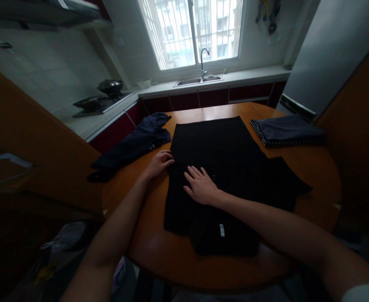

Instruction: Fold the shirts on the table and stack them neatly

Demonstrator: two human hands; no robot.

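Observation:
A black top (222,147) lies spread on the wooden table (159,268), its neck end toward me with a small white label (222,230). One sleeve reaches out to the right. My right hand (201,184) rests flat on the fabric, left of the middle, fingers spread. At the top's left edge is my left hand (160,163), fingers loosely bent and apart, their tips touching the border of the cloth. Neither hand has fabric visibly gripped in it.
Dark blue clothing (137,140) lies crumpled along the table's left edge, partly hanging over. A folded dark blue garment (289,130) with a patterned border sits at the far right. Behind stand a counter with a sink (200,81), a stove with a pan (110,87), and a fridge (332,54).

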